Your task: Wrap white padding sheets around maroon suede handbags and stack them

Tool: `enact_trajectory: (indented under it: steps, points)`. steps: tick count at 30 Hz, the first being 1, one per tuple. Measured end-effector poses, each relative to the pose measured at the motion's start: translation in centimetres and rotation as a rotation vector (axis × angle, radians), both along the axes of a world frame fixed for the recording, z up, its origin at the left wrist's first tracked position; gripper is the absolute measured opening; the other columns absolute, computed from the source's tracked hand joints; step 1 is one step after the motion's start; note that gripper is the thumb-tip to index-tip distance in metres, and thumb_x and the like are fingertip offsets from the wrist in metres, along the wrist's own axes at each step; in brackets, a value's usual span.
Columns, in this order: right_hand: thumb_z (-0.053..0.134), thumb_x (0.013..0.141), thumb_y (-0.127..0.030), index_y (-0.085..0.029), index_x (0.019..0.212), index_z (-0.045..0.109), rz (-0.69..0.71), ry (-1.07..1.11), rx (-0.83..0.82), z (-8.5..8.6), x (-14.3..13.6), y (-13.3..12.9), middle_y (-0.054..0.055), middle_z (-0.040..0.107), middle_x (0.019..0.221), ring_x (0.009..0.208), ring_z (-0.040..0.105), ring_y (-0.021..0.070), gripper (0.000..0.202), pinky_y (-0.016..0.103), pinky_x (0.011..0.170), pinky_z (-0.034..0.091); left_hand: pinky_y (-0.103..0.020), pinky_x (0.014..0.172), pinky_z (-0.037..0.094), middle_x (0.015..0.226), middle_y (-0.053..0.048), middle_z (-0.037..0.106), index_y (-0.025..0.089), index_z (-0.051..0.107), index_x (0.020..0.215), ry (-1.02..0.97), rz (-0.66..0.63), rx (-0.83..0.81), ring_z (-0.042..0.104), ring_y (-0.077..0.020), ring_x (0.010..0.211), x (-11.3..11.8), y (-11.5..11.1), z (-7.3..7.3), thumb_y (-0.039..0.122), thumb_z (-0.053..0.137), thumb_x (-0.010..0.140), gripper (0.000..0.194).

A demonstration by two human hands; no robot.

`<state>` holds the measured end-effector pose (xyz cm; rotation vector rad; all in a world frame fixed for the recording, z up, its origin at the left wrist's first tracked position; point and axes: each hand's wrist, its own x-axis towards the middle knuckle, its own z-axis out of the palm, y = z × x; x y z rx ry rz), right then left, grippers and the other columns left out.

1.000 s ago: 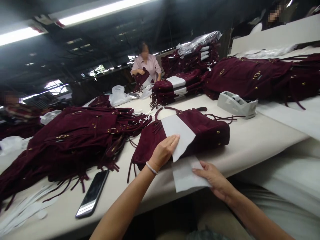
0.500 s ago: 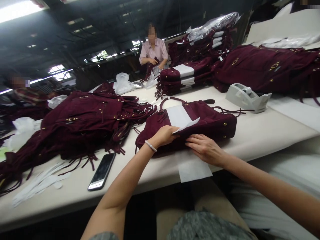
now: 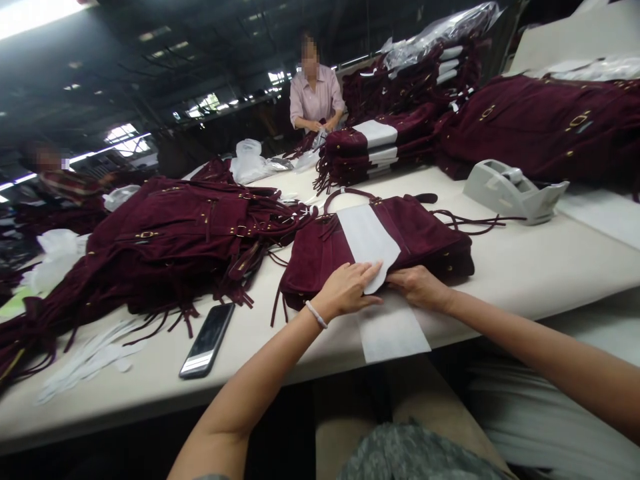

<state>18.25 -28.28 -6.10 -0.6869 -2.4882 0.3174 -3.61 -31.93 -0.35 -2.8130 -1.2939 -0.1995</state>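
Note:
A burgundy handbag with fringe and gold studs lies on its side before me. A white paper strip runs over its middle, and the strip's loose tail sticks out beneath the bag and past the table edge. My left hand rests with outstretched fingers on the strip's near end, pressing it down over the bag's edge. Just to its right, my right hand has its fingers curled at the bag's near lower edge; the fingertips are partly hidden.
A grey tape dispenser stands behind right. More burgundy bags are heaped at left, near a phone and white strips. Stacked wrapped bags stand farther back, with a person in a pink shirt working beyond.
The strip's raised near end is now folded down against the bag. My left hand has moved from under that flap onto it; my right hand's fingers have curled in at the bag's edge.

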Motion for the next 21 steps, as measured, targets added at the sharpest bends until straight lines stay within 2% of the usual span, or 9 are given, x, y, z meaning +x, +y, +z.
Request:
enact_trajectory:
  steps: [2,4,7,9,11,14,17,19,21]
  points:
    - [0.053,0.092,-0.023,-0.023,0.104,0.075,-0.005,0.056,-0.143,0.1,0.4,0.3,0.006,0.076,0.096,0.084,0.071,0.0214,0.025,0.029,0.077,0.054,-0.036,0.093,0.052,0.130,-0.011,0.062,0.023,0.033,0.150,-0.065,0.069,-0.013,0.063,-0.0261,0.112,0.2,0.3,0.1,0.044,0.054,0.094,0.063]
    - [0.057,0.090,-0.028,-0.025,0.102,0.076,-0.008,0.127,-0.255,0.2,0.7,0.6,0.004,0.076,0.094,0.082,0.072,0.0216,0.023,0.029,0.076,0.053,-0.031,0.089,0.053,0.127,-0.004,0.065,0.030,0.038,0.147,-0.149,0.081,-0.047,0.066,-0.0207,0.108,-0.8,0.9,0.4,0.026,0.045,0.098,0.049]
    - [0.061,0.087,-0.033,-0.025,0.099,0.077,-0.040,0.171,-0.342,0.4,1.1,1.3,0.002,0.077,0.091,0.078,0.072,0.0211,0.021,0.028,0.075,0.053,-0.033,0.106,0.045,0.136,-0.002,0.059,0.029,0.049,0.140,-0.160,-0.027,-0.063,0.054,-0.0173,0.126,-4.2,1.4,1.1,0.008,0.040,0.094,0.051]
    - [0.064,0.086,-0.034,-0.025,0.098,0.077,-0.068,0.164,-0.355,0.4,1.1,1.9,0.001,0.077,0.091,0.078,0.071,0.0207,0.021,0.027,0.075,0.053,-0.037,0.114,0.036,0.142,-0.003,0.054,0.026,0.050,0.139,-0.099,-0.081,-0.061,0.044,-0.0177,0.136,-6.3,0.9,1.1,0.008,0.041,0.093,0.050]
    - [0.064,0.085,-0.035,-0.025,0.098,0.077,-0.089,0.150,-0.336,0.2,1.0,2.3,0.001,0.076,0.093,0.081,0.071,0.0207,0.021,0.027,0.077,0.053,-0.041,0.115,0.035,0.145,-0.005,0.051,0.025,0.047,0.141,-0.051,-0.085,-0.064,0.040,-0.0201,0.139,-7.4,0.0,0.6,0.017,0.048,0.095,0.047]
    - [0.061,0.088,-0.032,-0.025,0.102,0.076,-0.126,0.104,-0.236,-0.2,0.9,1.6,0.002,0.076,0.093,0.081,0.071,0.0208,0.021,0.029,0.077,0.054,-0.045,0.113,0.038,0.144,-0.008,0.051,0.024,0.045,0.142,-0.059,-0.025,-0.018,0.042,-0.0232,0.137,-7.1,-1.3,-1.2,0.031,0.055,0.095,0.048]
    - [0.060,0.090,-0.032,-0.024,0.111,0.072,-0.099,0.052,-0.059,0.4,1.4,-0.5,0.005,0.075,0.103,0.089,0.071,0.0217,0.026,0.032,0.081,0.055,-0.042,0.111,0.041,0.138,-0.008,0.057,0.022,0.047,0.141,-0.124,0.011,0.065,0.050,-0.0214,0.131,-6.1,-1.6,-2.9,0.026,0.057,0.094,0.048]
    - [0.058,0.092,-0.028,-0.026,0.119,0.068,-0.078,0.025,0.105,1.8,2.1,-1.8,0.005,0.072,0.113,0.100,0.068,0.0218,0.029,0.034,0.090,0.053,-0.038,0.109,0.044,0.136,-0.009,0.059,0.021,0.046,0.141,-0.152,0.000,0.094,0.053,-0.0201,0.129,-5.7,-1.5,-3.5,0.020,0.056,0.093,0.049]
    - [0.055,0.093,-0.022,-0.028,0.129,0.062,-0.126,-0.009,0.305,4.1,2.8,-2.5,0.005,0.066,0.125,0.113,0.062,0.0239,0.037,0.039,0.100,0.048,-0.038,0.108,0.045,0.137,-0.010,0.058,0.020,0.043,0.142,-0.151,-0.014,0.111,0.053,-0.0206,0.128,-5.6,-1.4,-3.7,0.016,0.055,0.093,0.051]
